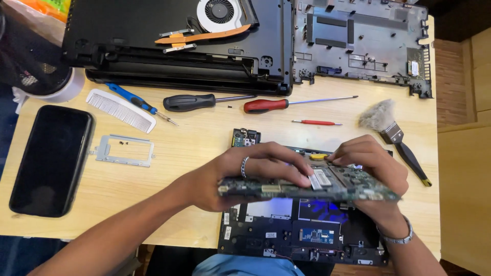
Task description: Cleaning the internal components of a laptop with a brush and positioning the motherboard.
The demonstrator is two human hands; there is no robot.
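My left hand [250, 171] and my right hand [371, 166] both hold a green laptop motherboard [327, 186], lifted and tilted above an opened black laptop base [286, 237] at the table's near edge. The left hand, with a ring on one finger, grips the board's left part, fingers spread over its top. The right hand, with a metal bracelet at the wrist, pinches the right end from above and below. A small separate circuit board [244, 137] lies just beyond the left hand.
On the wooden table [189, 148] lie a black phone [51, 158], a white comb [120, 110], a metal bracket [123, 151], three screwdrivers [204, 101], [291, 104], [317, 122], a brush [391, 133]. A black laptop shell with fan [179, 41] and grey chassis panel [363, 41] sit behind.
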